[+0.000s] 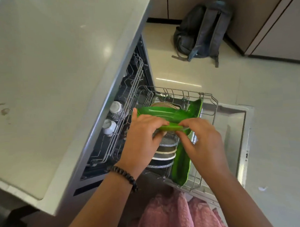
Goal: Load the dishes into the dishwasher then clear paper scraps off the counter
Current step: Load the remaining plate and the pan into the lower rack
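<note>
Both hands hold a green leaf-shaped plate [165, 115] over the pulled-out lower rack [209, 99] of the open dishwasher. My left hand [143, 136] grips its near rim, fingers curled under it. My right hand [202, 138] pinches the same rim just to the right. A second green leaf plate [180, 165] stands on edge along the rack's right side. Several round plates [165, 153] stand in a row in the rack below my hands. Two white bowls [111, 118] sit upside down in the upper rack [135, 76].
The pale counter [48, 75] fills the left side, with small brown stains [5, 111] near its left edge. The dishwasher door [233, 129] lies open over the tiled floor. A grey backpack [202, 30] leans against cabinets at the back.
</note>
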